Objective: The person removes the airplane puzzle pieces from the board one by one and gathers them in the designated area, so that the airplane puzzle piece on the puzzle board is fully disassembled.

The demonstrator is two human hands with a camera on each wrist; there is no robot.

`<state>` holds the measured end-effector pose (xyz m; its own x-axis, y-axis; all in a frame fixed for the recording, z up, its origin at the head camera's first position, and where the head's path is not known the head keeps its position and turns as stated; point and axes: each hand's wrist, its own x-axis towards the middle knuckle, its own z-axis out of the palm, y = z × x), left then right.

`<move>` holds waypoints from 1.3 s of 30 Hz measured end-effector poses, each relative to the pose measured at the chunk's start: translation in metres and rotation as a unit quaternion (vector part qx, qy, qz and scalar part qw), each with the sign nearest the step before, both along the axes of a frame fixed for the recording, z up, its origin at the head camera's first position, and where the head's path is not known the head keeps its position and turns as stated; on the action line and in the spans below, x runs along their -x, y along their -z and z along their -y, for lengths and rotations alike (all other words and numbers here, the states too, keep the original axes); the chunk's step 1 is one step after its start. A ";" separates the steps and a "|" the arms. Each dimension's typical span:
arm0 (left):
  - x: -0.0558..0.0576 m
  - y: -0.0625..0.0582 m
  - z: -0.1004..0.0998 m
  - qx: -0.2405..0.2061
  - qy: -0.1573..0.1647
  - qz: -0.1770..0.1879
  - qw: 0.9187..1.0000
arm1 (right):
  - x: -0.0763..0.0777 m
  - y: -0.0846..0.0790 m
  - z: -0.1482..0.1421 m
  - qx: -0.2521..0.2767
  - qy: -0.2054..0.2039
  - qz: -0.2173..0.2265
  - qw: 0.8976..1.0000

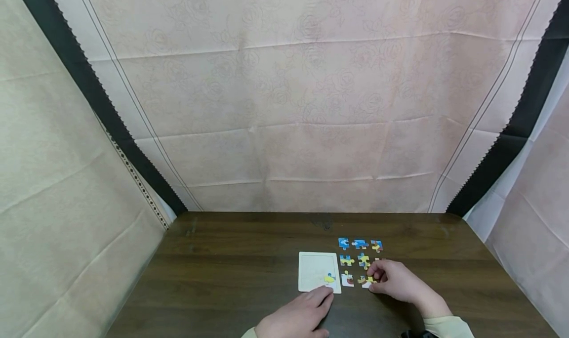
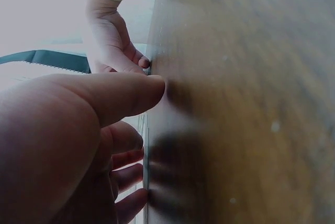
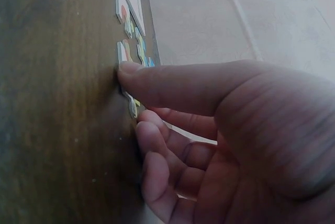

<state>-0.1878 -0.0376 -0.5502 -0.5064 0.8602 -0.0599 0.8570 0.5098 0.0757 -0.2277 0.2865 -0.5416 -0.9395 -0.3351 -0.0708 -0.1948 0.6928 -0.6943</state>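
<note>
A white puzzle tray lies on the brown table, with one yellow, blue and white jigsaw piece in its lower right corner. My left hand rests at the tray's near edge, fingers extended and thumb held apart from them. Right of the tray, my right hand pinches a yellow and white jigsaw piece at the near end of the loose pieces. In the right wrist view the thumb covers part of this piece, and the other fingers are curled beside it.
Several loose jigsaw pieces lie in rough rows right of the tray, among them a blue one at the back and a white and red one beside the tray. Pale cloth hangs beyond the table's far edge.
</note>
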 end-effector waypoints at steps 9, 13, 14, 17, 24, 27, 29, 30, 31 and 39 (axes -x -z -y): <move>0.000 -0.002 0.001 -0.003 -0.003 0.019 1.000 | 0.000 -0.001 0.000 0.002 -0.001 0.002 1.000; 0.001 -0.002 0.000 -0.002 -0.006 0.029 1.000 | 0.001 -0.001 -0.001 0.005 0.000 0.002 1.000; 0.001 -0.002 0.000 -0.002 -0.006 0.030 1.000 | 0.001 -0.001 -0.001 0.006 0.000 0.002 1.000; 0.001 -0.002 0.001 -0.002 -0.007 0.031 0.999 | 0.001 -0.001 -0.003 0.007 -0.003 -0.001 1.000; 0.000 -0.003 0.001 0.000 -0.006 0.026 1.000 | 0.002 -0.003 -0.006 0.003 -0.006 0.003 1.000; 0.001 -0.003 0.001 0.000 -0.005 0.025 1.000 | 0.002 -0.003 -0.006 0.001 -0.004 0.006 1.000; 0.001 -0.003 0.001 -0.001 -0.004 0.024 1.000 | 0.002 -0.003 -0.006 0.003 0.000 0.011 1.000; 0.001 -0.003 0.001 -0.002 -0.002 0.023 1.000 | 0.002 -0.003 -0.006 0.001 0.001 0.010 1.000; 0.000 -0.003 0.001 -0.003 -0.001 0.020 1.000 | 0.002 -0.003 -0.006 0.001 0.000 0.006 1.000; 0.001 -0.002 0.003 -0.013 0.001 0.028 1.000 | 0.003 -0.005 0.019 0.003 -0.008 -0.062 0.998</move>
<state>-0.1889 -0.0401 -0.5481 -0.5021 0.8623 -0.0653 0.8516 0.5062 0.1359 -0.2306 0.2676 -0.5365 -0.9354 -0.3504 0.0474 -0.2904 0.6848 -0.6684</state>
